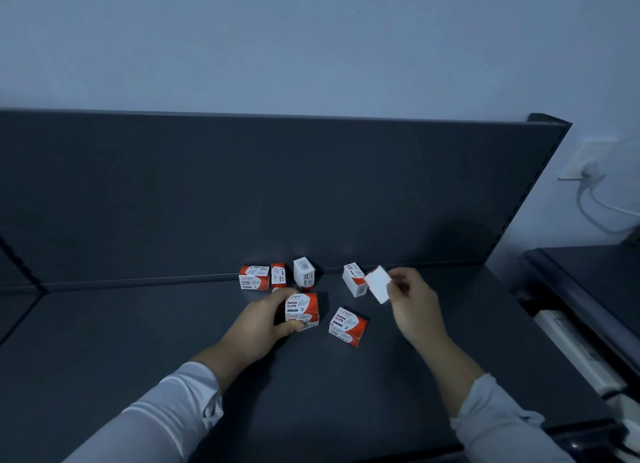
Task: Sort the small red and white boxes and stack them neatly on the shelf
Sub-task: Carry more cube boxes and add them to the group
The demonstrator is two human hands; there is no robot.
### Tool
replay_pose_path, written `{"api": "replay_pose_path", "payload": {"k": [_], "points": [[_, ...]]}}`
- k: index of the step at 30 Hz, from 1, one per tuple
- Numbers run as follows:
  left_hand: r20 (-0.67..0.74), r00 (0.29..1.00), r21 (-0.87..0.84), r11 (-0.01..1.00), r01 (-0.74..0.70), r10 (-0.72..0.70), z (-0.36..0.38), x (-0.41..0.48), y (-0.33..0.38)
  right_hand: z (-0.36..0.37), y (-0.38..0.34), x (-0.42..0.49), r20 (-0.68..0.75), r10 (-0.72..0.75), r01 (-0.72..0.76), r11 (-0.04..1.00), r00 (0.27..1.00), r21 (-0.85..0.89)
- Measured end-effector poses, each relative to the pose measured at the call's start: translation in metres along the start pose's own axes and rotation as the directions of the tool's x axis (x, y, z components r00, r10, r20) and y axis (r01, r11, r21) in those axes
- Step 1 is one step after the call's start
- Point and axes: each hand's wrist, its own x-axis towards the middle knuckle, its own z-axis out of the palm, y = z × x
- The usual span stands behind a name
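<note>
Seven small red and white cardboard paper-clip boxes lie on the dark grey metal shelf, grouped near its middle and unstacked. The centre box, label up, is grasped by the left grip, fingers behind it and thumb at its front; whether it touches the shelf cannot be told. The raised box, blurred and showing a white face, is pinched at its edge by the right grip, clear of the shelf. Just beside it stands the tilted box. The front box lies alone between the two grips. At the foot of the grey back panel are the flat-lying box, the narrow upright box touching it, and the barcode box standing on end nearby. Both forearms wear white sleeves. Above the panel is a pale wall; at right, a wall socket with a cable.
</note>
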Motion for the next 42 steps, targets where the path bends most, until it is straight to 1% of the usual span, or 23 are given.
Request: {"api": "replay_pose_path", "payload": {"k": [1,2,3,4,5,6,7,8,10,11,13,15,16,23,29,33,35,39,42], "points": [[-0.004,1.000,-0.001,1.000,-0.001,0.001,0.000,0.000,0.000,0.001,-0.004,-0.005,0.065,-0.038,0.033,0.996,0.997,0.079],[-0.005,1.000,-0.003,1.000,-0.001,0.001,0.000,0.000,0.001,0.004,-0.007,-0.011,0.155,-0.080,0.065,0.993,0.985,0.100],[-0.005,1.000,-0.006,1.000,-0.004,0.004,0.000,0.000,0.001,0.009,-0.006,-0.018,0.251,-0.111,0.101,0.993,0.962,0.056],[-0.004,1.000,-0.008,1.000,-0.007,0.007,0.000,-0.001,0.001,0.016,-0.002,-0.023,0.330,-0.129,0.153,0.987,0.935,-0.048],[-0.005,1.000,-0.006,1.000,-0.009,0.009,0.000,-0.002,0.002,0.023,0.002,-0.027,0.367,-0.140,0.226,0.953,0.920,-0.202],[-0.009,1.000,-0.001,1.000,-0.009,0.009,0.000,-0.002,0.002,0.029,0.007,-0.030,0.354,-0.147,0.276,0.895,0.924,-0.349],[-0.013,1.000,0.006,1.000,-0.010,0.010,0.000,-0.004,0.002,0.033,0.010,-0.032,0.312,-0.150,0.278,0.863,0.938,-0.422],[-0.018,1.000,0.010,1.000,-0.013,0.013,0.000,-0.004,0.002,0.034,0.011,-0.034,0.264,-0.162,0.261,0.878,0.951,-0.402],[-0.025,1.000,0.022,1.000,-0.015,0.016,-0.001,-0.006,0.001,0.033,0.010,-0.038,0.216,-0.214,0.268,0.927,0.952,-0.263],[-0.024,1.000,0.022,1.000,-0.011,0.012,-0.001,-0.007,0.000,0.032,0.008,-0.040,0.219,-0.220,0.263,0.946,0.951,-0.191],[-0.018,1.000,0.016,1.000,-0.006,0.007,-0.003,-0.008,-0.003,0.031,0.005,-0.046,0.290,-0.185,0.220,0.971,0.939,-0.092],[-0.019,1.000,0.020,1.000,-0.009,0.009,-0.004,-0.009,-0.004,0.031,0.008,-0.052,0.375,-0.169,0.235,0.962,0.912,-0.137],[-0.022,1.000,0.024,1.000,-0.011,0.012,-0.004,-0.010,-0.005,0.033,0.011,-0.055,0.391,-0.164,0.248,0.953,0.906,-0.175],[-0.018,0.999,0.043,0.999,-0.028,0.029,-0.013,-0.016,-0.015,0.040,0.010,-0.064,0.333,-0.141,0.229,0.943,0.932,-0.242],[0.022,0.997,-0.011,0.997,-0.071,0.071,-0.028,-0.023,-0.029,0.047,0.001,-0.083,0.287,-0.147,0.209,0.958,0.947,-0.199],[0.069,0.991,-0.029,0.993,-0.113,0.115,-0.040,-0.033,-0.042,0.054,-0.014,-0.102,0.252,-0.153,0.191,0.973,0.956,-0.131],[0.065,0.989,-0.041,0.991,-0.127,0.130,-0.045,-0.039,-0.047,0.058,-0.021,-0.112,0.239,-0.157,0.185,0.978,0.958,-0.100],[0.061,0.986,-0.096,0.984,-0.150,0.156,-0.051,-0.055,-0.050,0.062,-0.032,-0.136,0.240,-0.167,0.186,0.981,0.956,-0.061],[0.074,0.979,-0.119,0.976,-0.182,0.192,-0.059,-0.070,-0.046,0.061,-0.039,-0.152,0.250,-0.174,0.200,0.977,0.953,-0.081]]}}
